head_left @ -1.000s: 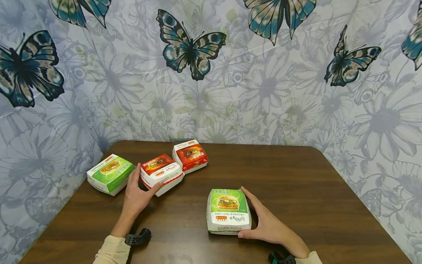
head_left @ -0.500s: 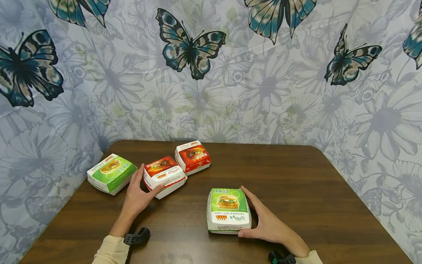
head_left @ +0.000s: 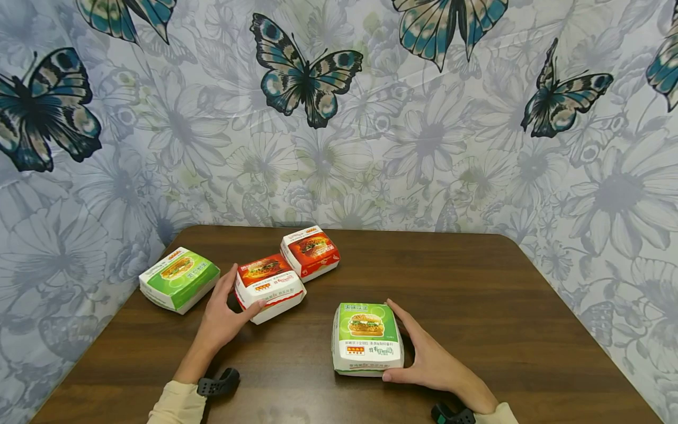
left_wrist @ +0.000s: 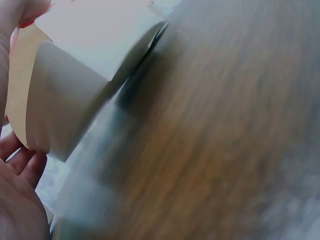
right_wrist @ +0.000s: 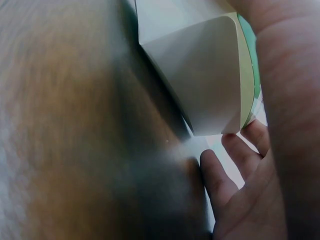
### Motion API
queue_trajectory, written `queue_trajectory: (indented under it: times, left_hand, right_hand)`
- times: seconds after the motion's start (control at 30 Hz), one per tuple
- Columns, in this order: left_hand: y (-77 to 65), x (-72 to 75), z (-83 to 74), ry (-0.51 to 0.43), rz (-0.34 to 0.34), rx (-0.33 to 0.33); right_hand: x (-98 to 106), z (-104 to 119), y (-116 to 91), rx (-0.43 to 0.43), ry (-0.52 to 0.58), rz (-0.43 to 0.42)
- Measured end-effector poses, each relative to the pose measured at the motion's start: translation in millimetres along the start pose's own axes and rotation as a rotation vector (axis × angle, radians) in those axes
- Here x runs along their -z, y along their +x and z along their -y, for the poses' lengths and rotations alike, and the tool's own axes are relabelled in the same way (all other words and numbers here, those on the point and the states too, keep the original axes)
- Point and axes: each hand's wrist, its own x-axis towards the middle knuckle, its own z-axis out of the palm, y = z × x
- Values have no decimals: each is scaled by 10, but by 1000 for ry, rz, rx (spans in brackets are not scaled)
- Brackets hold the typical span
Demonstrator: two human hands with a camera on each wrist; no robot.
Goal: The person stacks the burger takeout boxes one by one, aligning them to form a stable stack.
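My left hand [head_left: 223, 315] holds a red and white burger box [head_left: 271, 290] by its left side, thumb at the front and fingers at the far corner. In the left wrist view the pale side of that box [left_wrist: 65, 95] lies between thumb and fingers. A second red burger box [head_left: 310, 252] stands just behind it, very close or touching. My right hand [head_left: 431, 359] holds a green and white burger box [head_left: 367, 340] from the right, thumb at its front corner. In the right wrist view fingertips touch the far edge of this box's pale side [right_wrist: 200, 75].
Another green burger box [head_left: 180, 279] rests on the left part of the brown wooden table [head_left: 477, 282], beside my left hand. Behind the table's far edge hangs a pale cloth [head_left: 339, 171] with flowers and butterflies.
The red box in my left hand has slid right and slightly nearer, my hand moving a little with it. The red box behind has shifted slightly right. My right hand and its box stay still.
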Motion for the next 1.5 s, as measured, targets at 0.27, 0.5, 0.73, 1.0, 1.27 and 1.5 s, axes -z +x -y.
queue_trajectory:
  times: [0.27,0.5,0.73,1.0,1.27,1.5]
  left_hand:
    - [-16,-10,-56,-41,11,-35]
    - [-32,-38,-66,-53,17,-77]
    - [-57,-79,-96,-77,20,-149]
    - [-86,-126,-193,-120,17,-178]
    - [-122,-193,-330,-168,21,-220]
    - [-170,-253,-451,-252,23,-313]
  right_hand:
    - [-3,-10,1,12,10,1]
    - [2,-7,2,2,14,3]
    - [-4,-17,5,12,11,0]
    - [-8,-29,4,18,12,0]
    - [-3,-21,3,12,16,2]
    - [-2,-20,5,18,1,-1]
